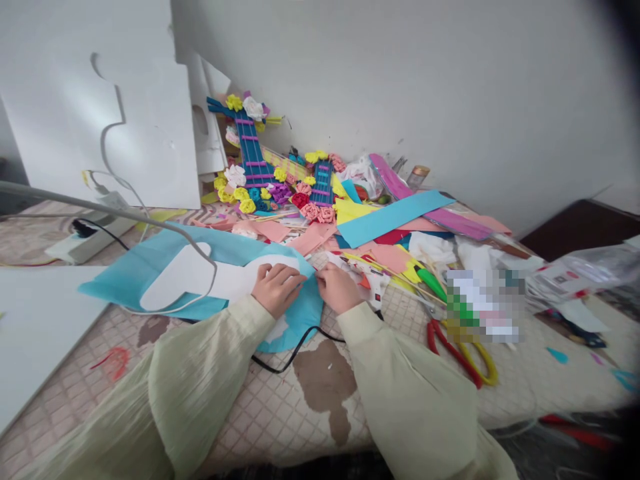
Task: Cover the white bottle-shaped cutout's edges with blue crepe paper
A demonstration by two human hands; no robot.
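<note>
My left hand (pixel 277 288) lies curled on a white guitar-shaped card cutout (pixel 190 280) that rests on a light blue paper sheet (pixel 135 267). Its fingers press down at the cutout's right end. My right hand (pixel 339 287) sits just beside it, fingers bent and pinching the right edge of the blue paper. Both hands nearly touch each other. Pale green sleeves cover both my arms.
Red and yellow scissors (pixel 467 357) lie to the right. A glue gun (pixel 373 280) sits behind my right hand, with a black cable (pixel 295 350) near my wrists. Paper-flower guitar models (pixel 255 160), coloured paper scraps and large white boards (pixel 125 127) fill the back. A power strip (pixel 85 243) lies left.
</note>
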